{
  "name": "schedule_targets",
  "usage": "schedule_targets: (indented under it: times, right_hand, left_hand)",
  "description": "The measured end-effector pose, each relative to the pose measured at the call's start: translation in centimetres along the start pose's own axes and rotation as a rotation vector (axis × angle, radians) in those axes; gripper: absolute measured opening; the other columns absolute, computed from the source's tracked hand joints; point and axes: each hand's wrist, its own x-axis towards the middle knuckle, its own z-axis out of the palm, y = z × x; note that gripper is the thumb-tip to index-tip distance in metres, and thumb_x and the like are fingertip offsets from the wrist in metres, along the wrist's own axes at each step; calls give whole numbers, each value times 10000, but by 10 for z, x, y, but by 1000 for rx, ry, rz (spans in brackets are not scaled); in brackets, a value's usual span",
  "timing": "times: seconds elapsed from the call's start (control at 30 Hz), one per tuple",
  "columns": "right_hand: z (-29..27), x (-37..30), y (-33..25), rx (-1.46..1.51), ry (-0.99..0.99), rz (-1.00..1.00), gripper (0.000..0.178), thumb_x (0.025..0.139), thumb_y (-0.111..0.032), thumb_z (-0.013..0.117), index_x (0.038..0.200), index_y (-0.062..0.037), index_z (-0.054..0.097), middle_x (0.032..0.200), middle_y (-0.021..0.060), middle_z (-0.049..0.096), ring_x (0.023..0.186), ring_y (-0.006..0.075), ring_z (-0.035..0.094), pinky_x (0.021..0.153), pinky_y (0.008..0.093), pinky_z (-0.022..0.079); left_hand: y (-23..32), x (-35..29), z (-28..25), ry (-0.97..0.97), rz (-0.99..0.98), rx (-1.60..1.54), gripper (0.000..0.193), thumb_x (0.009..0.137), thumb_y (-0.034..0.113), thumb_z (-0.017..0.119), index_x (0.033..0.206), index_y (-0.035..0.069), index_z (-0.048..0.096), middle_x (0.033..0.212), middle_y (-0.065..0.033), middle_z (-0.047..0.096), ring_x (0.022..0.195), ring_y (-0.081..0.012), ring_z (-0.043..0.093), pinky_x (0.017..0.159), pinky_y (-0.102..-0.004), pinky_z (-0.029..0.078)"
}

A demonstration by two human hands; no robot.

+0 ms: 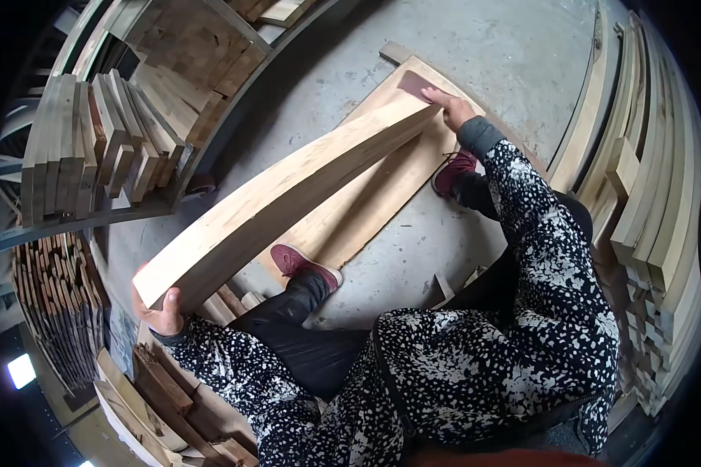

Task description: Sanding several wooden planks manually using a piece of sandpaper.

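Observation:
A thick, pale wooden plank slants across the view in front of me, held up at both ends. My left hand is closed round its near left end, with the thumb in sight and most of the fingers behind the wood. At the far right end, my right hand grips the edge. Below the plank, a wide wooden board lies on the floor, partly hidden by the plank. A dark reddish patch shows near that board's far end, beside my right hand.
A metal rack with upright boards stands at the left. Thin dark strips are stacked below it. Offcuts lie at lower left. Long planks are piled along the right. My shoes are beside and partly over the floor board.

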Motion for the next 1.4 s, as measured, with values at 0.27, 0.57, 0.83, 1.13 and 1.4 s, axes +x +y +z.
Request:
schedule_targets:
  times: [0.27, 0.57, 0.83, 1.13, 1.4]
  right_hand:
    - [15, 11, -5, -222, -78, 369, 527, 682, 73, 382, 1152, -147, 477, 1104, 154, 502, 1026, 271, 490, 871, 322, 401]
    - [-4, 8, -78, 179, -37, -335, 502, 705, 15, 445, 1188, -123, 436, 1170, 145, 462, 1083, 277, 445, 915, 305, 365]
    - [12, 2, 9, -215, -85, 510, 531, 677, 30, 417, 1165, -176, 463, 1083, 191, 504, 977, 321, 506, 830, 359, 413]
    - [-43, 12, -210, 100, 24, -289, 505, 633, 70, 429, 1108, -85, 500, 1015, 156, 552, 951, 268, 537, 794, 312, 456]
    - [-62, 25, -386, 580, 12, -772, 495, 605, 20, 506, 1096, -43, 513, 1082, 101, 545, 961, 220, 540, 801, 325, 427]
  left_hand:
    - [-2, 1, -1, -29, 32, 35, 604, 619, 288, 714, 1036, -71, 465, 933, -94, 534, 861, -173, 502, 790, -275, 373]
    - [0, -3, -8, -46, 5, 43, 552, 643, 266, 692, 1032, -59, 474, 930, -88, 539, 862, -164, 502, 785, -266, 372]
    - [12, 1, 8, -60, 6, -10, 505, 629, 215, 708, 1005, -44, 491, 903, -73, 547, 840, -147, 509, 776, -250, 381]
    - [25, 14, 15, -33, -66, -22, 408, 637, 71, 692, 994, -5, 510, 859, -44, 577, 811, -113, 532, 741, -232, 412]
    - [34, 9, 25, -59, -2, -169, 397, 635, 58, 700, 978, -4, 510, 876, -40, 577, 820, -105, 536, 748, -235, 419]
